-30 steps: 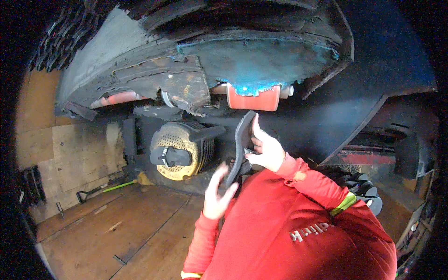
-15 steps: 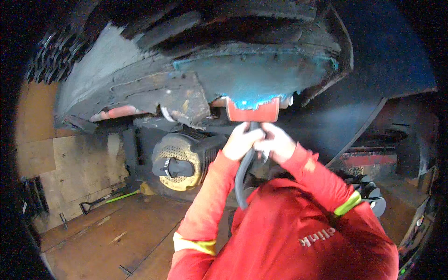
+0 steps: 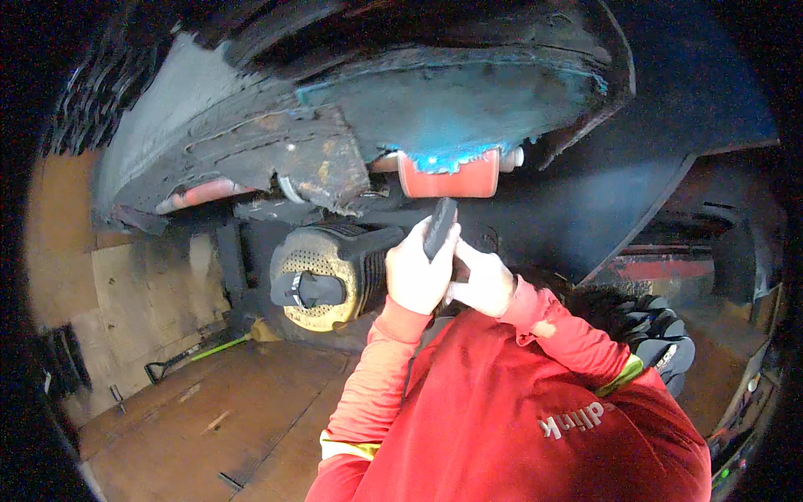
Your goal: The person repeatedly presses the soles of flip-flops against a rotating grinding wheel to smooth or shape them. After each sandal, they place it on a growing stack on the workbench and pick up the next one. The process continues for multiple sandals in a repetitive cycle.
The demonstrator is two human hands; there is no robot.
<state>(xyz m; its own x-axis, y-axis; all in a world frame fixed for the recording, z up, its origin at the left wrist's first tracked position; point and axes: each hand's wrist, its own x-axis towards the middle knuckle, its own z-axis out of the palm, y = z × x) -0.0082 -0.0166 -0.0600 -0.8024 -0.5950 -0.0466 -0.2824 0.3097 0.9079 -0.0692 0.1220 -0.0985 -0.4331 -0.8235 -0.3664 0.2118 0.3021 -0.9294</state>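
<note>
The rim of the view is black and the machine's underside above is hard to read. The left hand point(image 3: 416, 272) is clamped around a dark, flat tool point(image 3: 439, 227), its tip just under a red cylinder point(image 3: 447, 177). The right hand point(image 3: 481, 283) is closed on the tool's hidden lower end.

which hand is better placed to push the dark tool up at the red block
Left, probably. The left hand wraps the dark tool just below its tip, right under the red block. The right hand sits lower, beside it, seemingly only steadying.
</note>
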